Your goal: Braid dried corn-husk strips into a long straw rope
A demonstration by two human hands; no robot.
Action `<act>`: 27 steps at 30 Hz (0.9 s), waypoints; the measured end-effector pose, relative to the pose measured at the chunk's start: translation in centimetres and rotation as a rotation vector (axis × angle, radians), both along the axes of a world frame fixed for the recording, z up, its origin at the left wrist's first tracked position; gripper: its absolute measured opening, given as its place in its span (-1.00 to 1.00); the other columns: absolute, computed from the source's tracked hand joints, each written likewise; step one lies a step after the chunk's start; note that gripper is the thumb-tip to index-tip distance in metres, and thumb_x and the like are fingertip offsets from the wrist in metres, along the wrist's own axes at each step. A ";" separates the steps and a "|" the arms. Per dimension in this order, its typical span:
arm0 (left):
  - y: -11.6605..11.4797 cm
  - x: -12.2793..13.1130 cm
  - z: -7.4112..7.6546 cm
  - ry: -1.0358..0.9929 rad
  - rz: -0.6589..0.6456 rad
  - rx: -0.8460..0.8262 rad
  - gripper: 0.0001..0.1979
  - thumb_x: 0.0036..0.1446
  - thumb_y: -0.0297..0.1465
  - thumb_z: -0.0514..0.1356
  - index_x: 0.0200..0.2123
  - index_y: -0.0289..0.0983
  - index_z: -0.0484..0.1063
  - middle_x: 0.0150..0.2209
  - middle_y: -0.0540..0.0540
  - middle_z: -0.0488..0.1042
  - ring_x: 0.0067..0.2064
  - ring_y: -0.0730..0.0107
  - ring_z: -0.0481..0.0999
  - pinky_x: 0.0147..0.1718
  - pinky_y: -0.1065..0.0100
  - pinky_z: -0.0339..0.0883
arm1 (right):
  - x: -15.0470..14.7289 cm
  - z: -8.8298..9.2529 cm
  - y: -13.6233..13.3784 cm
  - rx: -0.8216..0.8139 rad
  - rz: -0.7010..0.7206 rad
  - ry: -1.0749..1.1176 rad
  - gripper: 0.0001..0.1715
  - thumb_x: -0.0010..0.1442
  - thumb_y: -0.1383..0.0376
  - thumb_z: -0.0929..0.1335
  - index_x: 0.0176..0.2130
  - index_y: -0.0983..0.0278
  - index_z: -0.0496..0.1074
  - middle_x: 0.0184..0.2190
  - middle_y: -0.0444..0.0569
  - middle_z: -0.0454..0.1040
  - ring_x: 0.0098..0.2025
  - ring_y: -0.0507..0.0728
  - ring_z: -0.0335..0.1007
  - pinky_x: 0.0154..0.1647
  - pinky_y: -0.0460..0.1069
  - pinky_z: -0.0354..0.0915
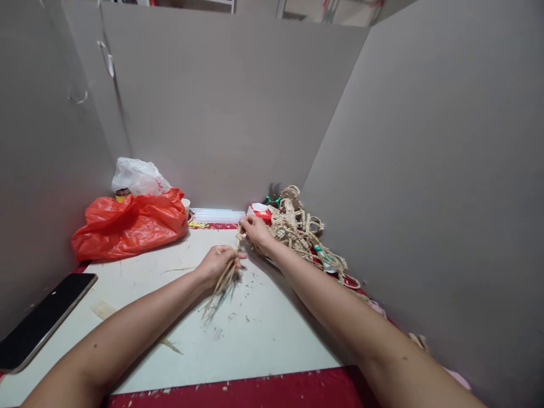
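Between my two hands runs a braided straw cord [239,237], pale tan, held above the white board. My left hand [219,263] is closed around its lower part, and loose straw strands [221,289] fan out below the fist toward the board. Farther up, my right hand [255,231] pinches the cord's upper end between thumb and fingers. Just beyond the right hand lies a tangled heap of braided straw cord [297,232]. My fingers partly cover the cord where they grip it.
A red plastic bag [131,226] and a white plastic bag [138,175] sit back left, near a paper cup [186,204]. A phone [46,320] lies at left. Clear tubes [216,216], a tissue pack [260,212] and green-handled pliers [273,195] line the back. Grey partitions [221,102] enclose the table.
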State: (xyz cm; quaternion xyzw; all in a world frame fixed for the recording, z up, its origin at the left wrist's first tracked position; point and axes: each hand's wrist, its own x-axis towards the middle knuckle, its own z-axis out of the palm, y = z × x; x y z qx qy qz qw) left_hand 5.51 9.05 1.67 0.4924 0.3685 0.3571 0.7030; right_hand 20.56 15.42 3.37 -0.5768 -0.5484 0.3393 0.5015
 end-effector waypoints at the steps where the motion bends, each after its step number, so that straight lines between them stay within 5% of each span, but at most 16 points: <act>1: 0.4 -0.1 -0.1 -0.008 0.035 -0.036 -0.89 -0.13 -0.46 0.13 -0.63 -0.34 0.30 -0.52 -0.08 0.49 -0.70 0.62 0.25 -0.70 0.49 0.10 | -0.3 0.0 0.7 -0.018 0.028 -0.019 -0.81 0.04 0.29 0.29 -0.55 0.29 0.25 -0.69 -0.20 0.28 -0.66 -0.08 0.13 -0.66 -0.18 0.06; 7: 2.9 -0.6 -1.5 -0.031 0.170 -0.177 -0.87 -0.11 -0.56 0.10 -0.65 -0.38 0.30 -0.53 -0.16 0.50 -0.67 0.57 0.33 -0.67 0.49 0.20 | -2.4 -1.2 4.7 -0.135 0.146 -0.134 -0.82 0.02 0.38 0.30 -0.58 0.33 0.29 -0.75 -0.19 0.26 -0.72 -0.07 0.12 -0.68 -0.17 0.05; 13: 4.9 -1.0 -2.0 -0.055 0.295 -0.196 -0.83 -0.04 -0.59 0.07 -0.64 -0.38 0.31 -0.51 -0.19 0.50 -0.63 0.56 0.38 -0.66 0.50 0.24 | -4.5 -3.4 7.8 -0.135 0.119 -0.255 -0.82 0.06 0.37 0.28 -0.54 0.38 0.34 -0.76 -0.20 0.23 -0.72 -0.10 0.07 -0.67 -0.18 0.01; 27: 5.1 -1.7 -1.5 -0.098 0.213 -0.295 -0.79 0.02 -0.63 0.02 -0.60 -0.44 0.35 -0.53 -0.22 0.49 -0.59 0.52 0.44 -0.56 0.51 0.40 | -4.4 -3.5 7.3 -0.142 0.023 -0.631 -0.97 -0.04 0.43 0.35 -0.48 0.35 0.42 -0.57 -0.04 0.44 -0.51 0.02 0.29 -0.45 -0.12 0.12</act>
